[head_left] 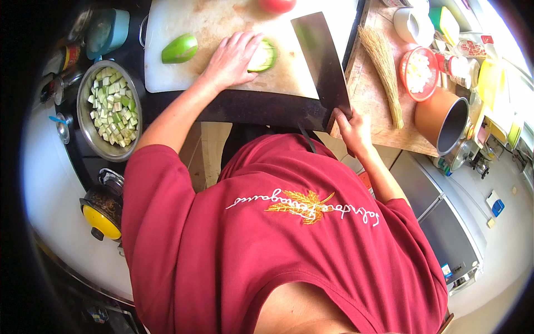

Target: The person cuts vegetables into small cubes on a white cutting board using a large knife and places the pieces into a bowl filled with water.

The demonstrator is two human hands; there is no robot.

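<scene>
My left hand [233, 58] rests on the white cutting board [167, 78], its fingers curved over a piece of green eggplant [265, 57]. Cut lines seem to run across that piece's pale face; the hand hides part of it. To its left lies another green eggplant piece [179, 49], skin side up. My right hand [354, 129] grips the handle end of a wide cleaver [321, 58]. The cleaver's blade slants over the board's right side, apart from the eggplant. At the board's far edge sits a red tomato [277, 4], partly out of view.
A steel bowl [83, 125] of diced eggplant stands left of the board. On the wooden surface at right are a straw brush [384, 72], a red basket [405, 83] with pale pieces, and a brown pot [431, 119]. A yellow-lidded pot [103, 220] is at lower left.
</scene>
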